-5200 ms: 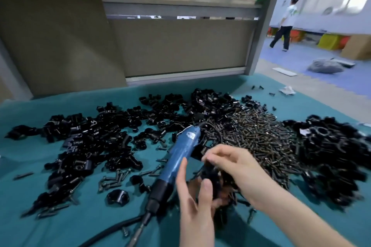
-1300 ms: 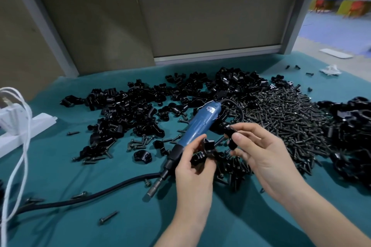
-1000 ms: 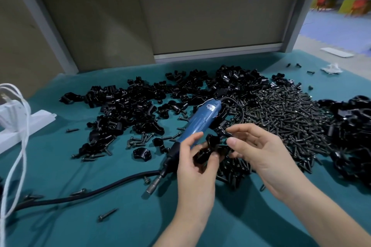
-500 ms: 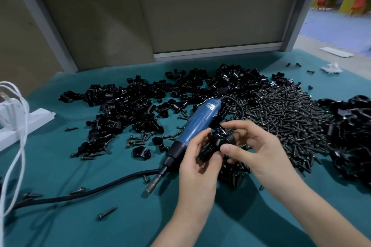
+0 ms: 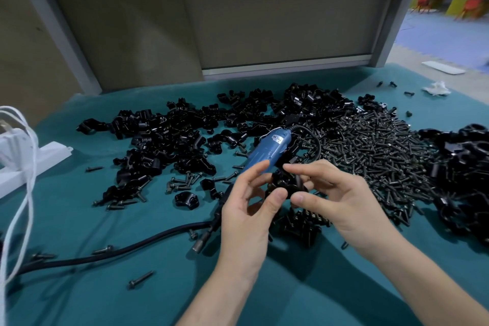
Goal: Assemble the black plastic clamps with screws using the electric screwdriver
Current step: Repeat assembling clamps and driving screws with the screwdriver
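Head view. The black plastic clamp (image 5: 287,184) is held above the table (image 5: 79,219), just nearer than the electric screwdriver (image 5: 267,152). It is judged light, rigid and smooth, best gripped on its outer flanks. The left hand (image 5: 246,217) and right hand (image 5: 341,201) both pinch it, thumbs beneath and forefingers arched over. Screws (image 5: 370,151) lie right of the screwdriver.

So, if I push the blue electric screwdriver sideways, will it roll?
The electric screwdriver has a round barrel, so it probably rolls a little. The cord at its rear likely holds it back. Clamps beside it may also block it.
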Tool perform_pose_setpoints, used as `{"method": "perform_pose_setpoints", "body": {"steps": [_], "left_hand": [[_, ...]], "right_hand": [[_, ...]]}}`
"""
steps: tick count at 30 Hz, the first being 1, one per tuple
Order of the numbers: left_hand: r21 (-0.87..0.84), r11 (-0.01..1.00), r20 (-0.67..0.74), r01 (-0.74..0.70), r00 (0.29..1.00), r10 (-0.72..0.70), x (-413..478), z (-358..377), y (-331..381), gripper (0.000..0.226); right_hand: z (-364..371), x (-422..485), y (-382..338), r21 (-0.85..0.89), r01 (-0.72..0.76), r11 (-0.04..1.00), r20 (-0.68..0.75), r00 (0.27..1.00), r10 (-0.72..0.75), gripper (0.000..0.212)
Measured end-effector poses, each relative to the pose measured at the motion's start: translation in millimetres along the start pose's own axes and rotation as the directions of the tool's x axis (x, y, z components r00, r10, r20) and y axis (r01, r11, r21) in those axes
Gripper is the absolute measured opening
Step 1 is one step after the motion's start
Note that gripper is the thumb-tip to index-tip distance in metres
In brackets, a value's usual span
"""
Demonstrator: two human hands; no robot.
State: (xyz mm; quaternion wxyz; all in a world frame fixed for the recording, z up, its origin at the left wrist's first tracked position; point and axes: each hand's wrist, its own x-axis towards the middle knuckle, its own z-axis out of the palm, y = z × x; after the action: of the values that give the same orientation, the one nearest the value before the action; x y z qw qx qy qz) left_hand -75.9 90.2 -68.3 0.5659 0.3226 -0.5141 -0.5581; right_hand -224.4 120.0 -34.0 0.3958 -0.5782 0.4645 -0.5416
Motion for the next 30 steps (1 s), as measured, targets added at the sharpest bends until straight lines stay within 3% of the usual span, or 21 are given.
{"method": "perform_pose_setpoints", "body": {"steps": [7,14,30], "left_hand": [[-0.061,0.994,0.073,0.086,0.994,-0.081,1.5,-0.7,5.0,0.039],[-0.022,0.995,0.094,0.096,0.991,-0.093,2.7,-3.5,7.5,0.044],[-0.028,0.995,0.098,0.099,0.991,-0.096,-0.5,-0.4,6.0,0.031]], "right_hand": [[-2.7,-0.1,-3.2,-0.008,0.038,0.999,0.037,0.999,-0.038,0.032],[-5.4,1.8,-1.9,-0.065,0.06,0.996,0.025,0.998,-0.058,0.04],[-8.7,3.1,1.1,-0.077,0.121,0.99,-0.026,0.992,-0.124,0.026]]}}
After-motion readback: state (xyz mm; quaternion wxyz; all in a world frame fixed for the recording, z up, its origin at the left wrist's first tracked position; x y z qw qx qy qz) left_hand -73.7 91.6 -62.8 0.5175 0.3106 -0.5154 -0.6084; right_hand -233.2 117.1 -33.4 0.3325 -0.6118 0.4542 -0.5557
